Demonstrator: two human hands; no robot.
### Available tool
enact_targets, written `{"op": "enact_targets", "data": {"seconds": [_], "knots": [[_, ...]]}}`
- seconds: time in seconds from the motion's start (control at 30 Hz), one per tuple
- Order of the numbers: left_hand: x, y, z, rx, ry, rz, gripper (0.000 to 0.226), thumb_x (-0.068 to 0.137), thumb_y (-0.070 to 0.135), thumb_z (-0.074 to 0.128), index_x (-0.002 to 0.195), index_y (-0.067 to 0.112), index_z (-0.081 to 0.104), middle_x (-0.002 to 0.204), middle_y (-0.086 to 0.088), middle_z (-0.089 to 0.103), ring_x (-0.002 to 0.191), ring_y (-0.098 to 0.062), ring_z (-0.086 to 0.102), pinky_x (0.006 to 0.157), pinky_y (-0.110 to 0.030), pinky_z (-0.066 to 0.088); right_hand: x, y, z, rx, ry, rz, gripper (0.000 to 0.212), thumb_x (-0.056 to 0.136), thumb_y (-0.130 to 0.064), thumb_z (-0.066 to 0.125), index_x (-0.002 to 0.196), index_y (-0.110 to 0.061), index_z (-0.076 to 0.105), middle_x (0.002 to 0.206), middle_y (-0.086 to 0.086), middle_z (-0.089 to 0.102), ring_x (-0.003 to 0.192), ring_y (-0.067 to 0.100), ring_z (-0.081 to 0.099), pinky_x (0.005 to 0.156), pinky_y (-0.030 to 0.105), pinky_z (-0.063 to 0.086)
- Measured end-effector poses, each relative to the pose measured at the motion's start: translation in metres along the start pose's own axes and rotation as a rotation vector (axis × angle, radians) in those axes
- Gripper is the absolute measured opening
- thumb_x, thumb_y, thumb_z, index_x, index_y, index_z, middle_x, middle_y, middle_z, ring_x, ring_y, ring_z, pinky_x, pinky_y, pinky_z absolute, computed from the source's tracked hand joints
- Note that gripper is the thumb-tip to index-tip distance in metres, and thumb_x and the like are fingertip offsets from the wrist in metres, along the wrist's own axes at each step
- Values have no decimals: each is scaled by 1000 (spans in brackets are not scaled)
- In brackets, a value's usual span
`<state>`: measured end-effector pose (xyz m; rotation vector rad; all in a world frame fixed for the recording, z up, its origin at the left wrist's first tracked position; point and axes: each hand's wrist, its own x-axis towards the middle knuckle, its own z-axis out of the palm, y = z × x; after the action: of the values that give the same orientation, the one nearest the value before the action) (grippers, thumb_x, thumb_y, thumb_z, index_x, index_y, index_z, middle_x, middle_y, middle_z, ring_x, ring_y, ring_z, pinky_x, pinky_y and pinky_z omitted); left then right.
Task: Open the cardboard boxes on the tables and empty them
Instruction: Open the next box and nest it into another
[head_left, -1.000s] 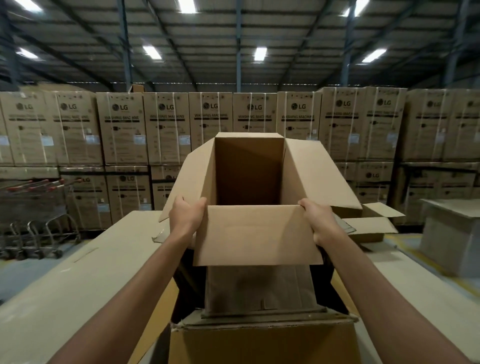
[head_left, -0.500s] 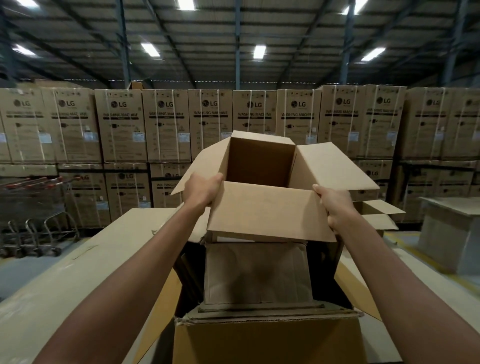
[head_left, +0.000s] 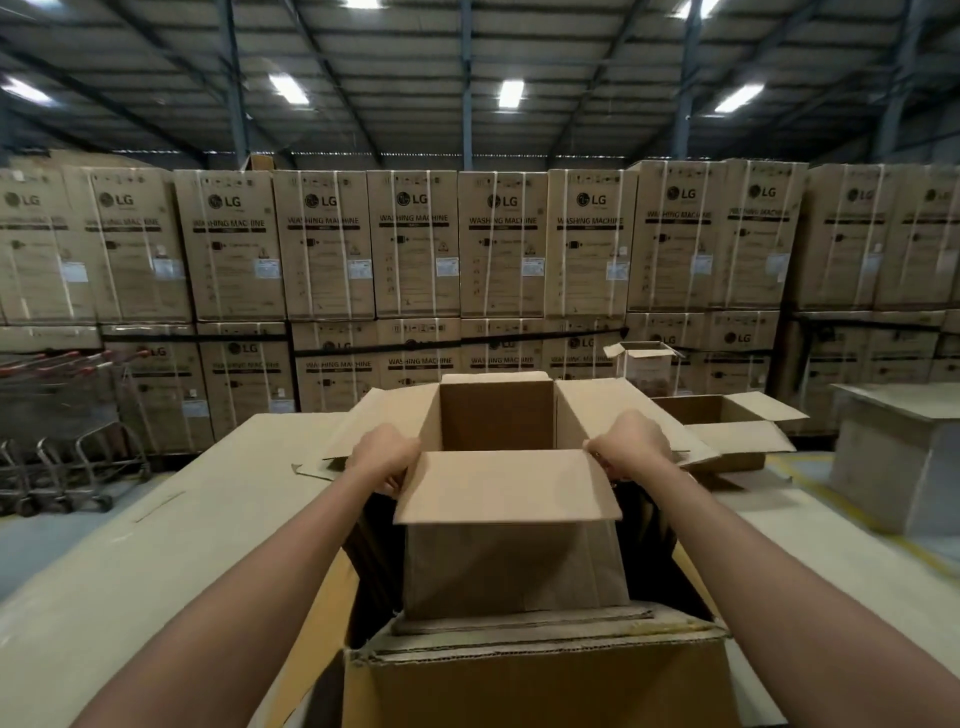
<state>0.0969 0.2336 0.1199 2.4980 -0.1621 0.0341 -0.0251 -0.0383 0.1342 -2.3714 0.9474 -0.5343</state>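
At the counter's near end, left hand (head_left: 383, 457) and right hand (head_left: 631, 447) are each clamped on a top corner of the inner cardboard box (head_left: 511, 566), fingers curled over the rim where the near flap (head_left: 506, 486) hinges. Near flap folds out toward the camera, side flaps splay left and right, far flap stands up. What shows of the inside looks empty; the bottom is hidden by the near flap. This box sits partway down inside a larger open carton (head_left: 540, 680) at the bottom of view, dark gaps on both sides between the two. Key relation: box is dead centre between the hands, long axis vertical, both hands equally near, so the move runs straight along that vertical axis; any tilt likely jams it against the carton walls. Whether it's being lifted out or set in, can't tell from this view. Beyond, on the right of the counter (head_left: 156, 545), a second opened box (head_left: 727, 431) lies with flaps spread. Stacked LG washing machine cartons (head_left: 415, 244) line the back wall, trolleys (head_left: 62, 415) far left.
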Motion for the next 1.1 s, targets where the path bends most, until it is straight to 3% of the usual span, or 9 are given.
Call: {"op": "enact_targets", "data": {"seconds": [0.13,0.23,0.3,0.37,0.43,0.6,0.87,0.97,1.1], "knots": [[3,19,-10,445,271,242,20,94,36,54,90,17,60,82,1,62,75,-18,61,60,-28,49,4,-9,-2,-329,165,-209,17,91,-32,65,98,-16,66,88,3,64,81,22,61,68,33,53],[15,26,18,333,280,507,28,96,47,48,104,23,61,88,4,64,81,-16,62,75,-37,57,3,-9,20,-285,-45,-350,43,93,-61,53,115,-26,65,114,2,64,105,22,59,91,45,53],[15,19,50,307,166,522,42,99,52,35,101,24,66,91,6,67,89,-16,62,94,-43,49,-1,2,43,-362,-151,-375,56,97,-68,33,130,-32,60,143,7,49,134,29,41,112,56,32],[10,13,75,322,266,531,57,100,50,22,77,22,67,75,7,67,80,-16,63,101,-47,40,-3,16,53,-346,-107,-414,56,99,-66,24,138,-37,52,158,8,30,148,30,21,118,60,12],[2,19,85,321,378,504,60,100,48,21,67,21,63,65,5,62,70,-15,61,102,-44,38,4,24,51,-310,-99,-439,54,100,-65,23,141,-40,47,163,7,21,151,30,13,120,60,6],[-5,33,93,357,388,427,62,101,45,23,70,17,69,67,4,66,71,-15,60,95,-40,36,19,33,51,-325,-147,-433,53,100,-66,22,143,-43,44,165,5,18,152,28,10,121,58,4],[-2,19,92,379,436,442,58,101,52,22,99,24,73,110,-2,70,114,-26,56,98,-46,35,-2,41,56,-362,-123,-466,68,100,-66,23,159,-34,14,169,3,0,155,27,-5,122,55,-5],[-16,14,94,343,349,408,59,101,59,19,133,26,57,151,-10,44,146,-35,24,116,-60,14,-11,52,43,-386,-190,-487,82,97,-67,36,161,-28,2,169,-1,-6,154,24,-9,122,56,4],[-54,17,98,247,201,392,70,99,66,15,156,27,26,167,-10,9,153,-32,-8,119,-62,-7,-29,68,12,-404,-281,-488,89,96,-65,43,161,-22,0,169,-1,-4,155,25,-4,121,57,10]]}}
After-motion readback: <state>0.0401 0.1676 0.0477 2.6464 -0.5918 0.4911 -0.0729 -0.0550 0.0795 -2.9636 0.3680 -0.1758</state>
